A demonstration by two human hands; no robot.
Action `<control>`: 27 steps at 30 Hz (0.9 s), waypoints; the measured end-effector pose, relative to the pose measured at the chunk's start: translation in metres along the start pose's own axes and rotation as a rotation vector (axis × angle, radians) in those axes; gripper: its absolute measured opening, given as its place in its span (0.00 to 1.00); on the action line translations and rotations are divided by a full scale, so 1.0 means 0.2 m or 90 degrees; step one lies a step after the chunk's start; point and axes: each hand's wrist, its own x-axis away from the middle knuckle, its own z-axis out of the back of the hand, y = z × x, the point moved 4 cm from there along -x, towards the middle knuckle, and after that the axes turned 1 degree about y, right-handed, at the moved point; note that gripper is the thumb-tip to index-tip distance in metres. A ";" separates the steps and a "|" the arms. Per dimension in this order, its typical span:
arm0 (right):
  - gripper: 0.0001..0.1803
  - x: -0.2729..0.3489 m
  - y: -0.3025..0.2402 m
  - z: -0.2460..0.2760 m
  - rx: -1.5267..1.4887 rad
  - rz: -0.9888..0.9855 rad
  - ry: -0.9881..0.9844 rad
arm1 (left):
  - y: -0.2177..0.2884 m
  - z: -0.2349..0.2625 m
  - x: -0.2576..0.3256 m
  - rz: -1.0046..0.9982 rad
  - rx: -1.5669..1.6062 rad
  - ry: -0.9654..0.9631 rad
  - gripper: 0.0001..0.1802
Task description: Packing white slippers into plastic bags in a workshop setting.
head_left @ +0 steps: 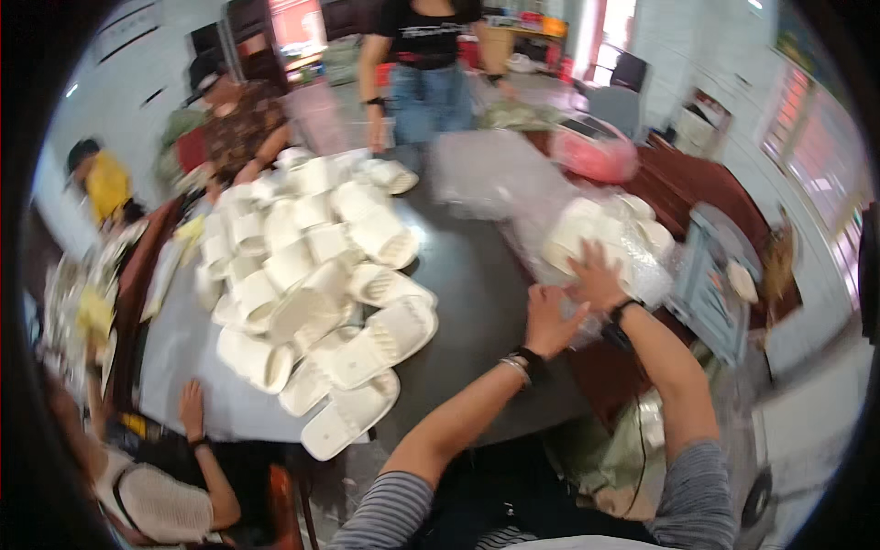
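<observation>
My right hand point(600, 280) lies with spread fingers against white slippers point(576, 229) at the right side of the table. Clear bubble wrap point(649, 270) covers part of these slippers, and blur hides how far it goes round them. Just to the left and nearer to me is my left hand point(553, 323), its thumb stretched apart from bent fingers, with nothing visible in it. A large heap of white slippers point(312, 275) covers the left half of the dark table point(467, 302).
A clear plastic sheet point(486, 174) spreads over the table's far side, near a pink rounded object point(594, 151). At right stands a grey-blue plastic stool point(720, 284). Co-workers are around the table; one person's hand point(191, 408) rests on its left edge. Another person point(426, 69) stands opposite.
</observation>
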 end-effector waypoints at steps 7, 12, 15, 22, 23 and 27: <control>0.43 0.07 0.10 0.04 -0.009 -0.053 -0.006 | -0.26 -0.35 -0.20 0.236 0.016 0.059 0.24; 0.39 -0.03 -0.08 0.07 0.041 -0.031 -0.088 | -0.46 -0.23 -0.21 0.131 0.095 0.148 0.18; 0.35 -0.02 0.02 0.09 0.049 -0.083 -0.097 | -0.21 -0.19 -0.22 0.151 0.122 0.086 0.14; 0.31 -0.09 0.08 0.07 0.024 -0.142 -0.091 | 0.12 0.07 -0.11 0.020 0.166 0.021 0.33; 0.31 -0.11 0.07 0.05 0.044 -0.128 -0.088 | 0.14 0.11 -0.08 -0.028 0.194 0.044 0.37; 0.33 -0.12 0.11 0.02 0.019 -0.169 -0.116 | 0.27 0.52 0.09 0.017 0.323 0.028 0.44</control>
